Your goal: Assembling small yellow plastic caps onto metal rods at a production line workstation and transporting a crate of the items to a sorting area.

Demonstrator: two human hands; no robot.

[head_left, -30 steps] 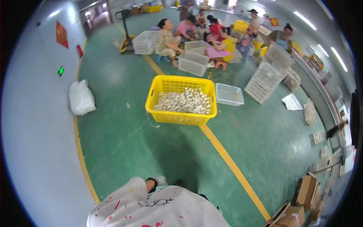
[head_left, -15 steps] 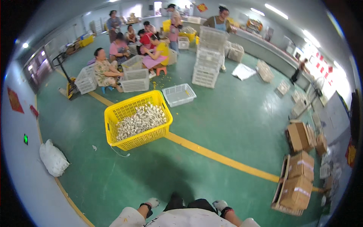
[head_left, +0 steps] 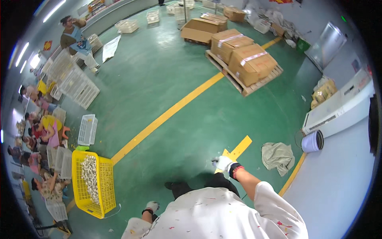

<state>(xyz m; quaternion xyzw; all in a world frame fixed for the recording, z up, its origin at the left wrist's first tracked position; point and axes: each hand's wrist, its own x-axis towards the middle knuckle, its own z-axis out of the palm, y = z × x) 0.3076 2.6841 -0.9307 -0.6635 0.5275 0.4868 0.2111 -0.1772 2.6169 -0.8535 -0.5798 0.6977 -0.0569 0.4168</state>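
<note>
My left hand (head_left: 152,206), in a pale glove with a dark band at the wrist, hangs low at my side with loosely bent fingers and nothing visible in it. Held out in front on the right, my gloved right hand (head_left: 223,163) is over a yellow floor marking (head_left: 241,148); its fingers look apart and I see nothing held. Neither hand touches anything. To the left, a yellow plastic basket (head_left: 107,183) stands on the green floor, part-filled with small pale pieces (head_left: 90,179) that look like mushrooms. An empty-looking white crate (head_left: 87,130) lies beyond it.
Taped cartons (head_left: 252,63) rest on a wooden pallet (head_left: 242,88) ahead. A grey-green cloth (head_left: 277,157) and a pale bucket (head_left: 312,141) lie near the right wall. Stacked crates (head_left: 75,83), a standing person (head_left: 76,42) and several seated people are at left.
My view has swung to the right, so the basket and people now sit at the left edge and the pallet ahead. My right hand has risen outward; the left stays low.
</note>
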